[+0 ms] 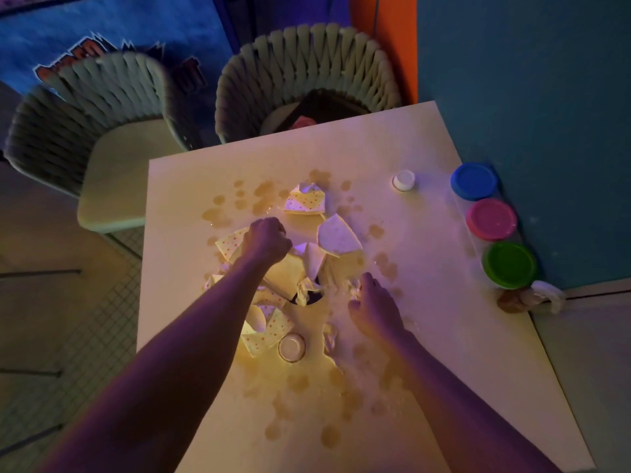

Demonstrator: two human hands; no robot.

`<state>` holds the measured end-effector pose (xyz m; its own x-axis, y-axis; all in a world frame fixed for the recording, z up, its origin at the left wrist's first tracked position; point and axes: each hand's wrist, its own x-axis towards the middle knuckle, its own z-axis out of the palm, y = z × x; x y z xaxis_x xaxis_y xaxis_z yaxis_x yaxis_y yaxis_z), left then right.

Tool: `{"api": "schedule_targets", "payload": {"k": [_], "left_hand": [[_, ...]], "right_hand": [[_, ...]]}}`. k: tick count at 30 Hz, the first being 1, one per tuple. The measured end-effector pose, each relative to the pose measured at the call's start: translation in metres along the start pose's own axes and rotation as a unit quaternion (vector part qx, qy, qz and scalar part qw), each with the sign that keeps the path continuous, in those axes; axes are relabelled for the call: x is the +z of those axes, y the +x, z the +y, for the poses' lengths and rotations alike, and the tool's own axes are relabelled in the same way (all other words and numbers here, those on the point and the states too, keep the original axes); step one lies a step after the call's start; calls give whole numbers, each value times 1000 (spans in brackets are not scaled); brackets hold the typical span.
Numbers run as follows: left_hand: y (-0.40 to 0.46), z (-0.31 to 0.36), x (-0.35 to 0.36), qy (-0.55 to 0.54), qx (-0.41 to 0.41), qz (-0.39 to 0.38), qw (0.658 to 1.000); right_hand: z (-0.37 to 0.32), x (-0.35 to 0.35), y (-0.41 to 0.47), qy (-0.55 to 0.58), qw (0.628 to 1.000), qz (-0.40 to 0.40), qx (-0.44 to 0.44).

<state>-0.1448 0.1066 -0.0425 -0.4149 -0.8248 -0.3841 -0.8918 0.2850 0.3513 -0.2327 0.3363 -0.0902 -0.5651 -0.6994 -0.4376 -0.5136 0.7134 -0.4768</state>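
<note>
1. At mid-desk (409, 336), left grip (267, 241) is clenched on red-dotted yellow paper scraps (228, 242); right grip (373, 310) pinches crumpled pale paper (355, 289).
2. Blue poster (102, 32): orange lettering blurred, unreadable.
3. Blue, pink and green round tubs (491, 220) line the right edge.

Around the heap of paper scraps (338, 238) that blocks the middle of the table (444, 353), open tabletop is left at 5 and 10 o'clock, while a small white cup (292, 346) is set at 6 o'clock. A white cap (404, 180) is met at 1 o'clock; the 3 o'clock edge is lined by a blue tub (474, 180), a pink tub (491, 220) and a green tub (509, 266) against the wall (546, 97), and 12 o'clock is closed by woven chairs (307, 59).
</note>
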Motion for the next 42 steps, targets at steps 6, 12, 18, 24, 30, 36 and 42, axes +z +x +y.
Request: {"api": "schedule_targets", "payload": {"k": [6,12,18,24,30,36,42], "left_hand": [[16,3,6,145,-18,-43,988],[19,5,7,145,4,-46,988],[13,5,-7,28,22,34,999],[-16,2,-22,-116,36,70,990],[-62,-7,3,-145,59,-3,988],[-86,-11,48,34,58,-36,997],[-96,-15,70,115,117,-28,986]], "right_hand": [[-10,-3,17,52,999,5,7],[-13,5,19,19,999,27,-5],[-13,3,19,34,999,15,8],[-13,9,18,4,1000,14,9],[-9,18,20,-35,998,39,-15],[-6,16,16,-21,998,49,-31],[-5,10,4,89,994,54,-15]]}}
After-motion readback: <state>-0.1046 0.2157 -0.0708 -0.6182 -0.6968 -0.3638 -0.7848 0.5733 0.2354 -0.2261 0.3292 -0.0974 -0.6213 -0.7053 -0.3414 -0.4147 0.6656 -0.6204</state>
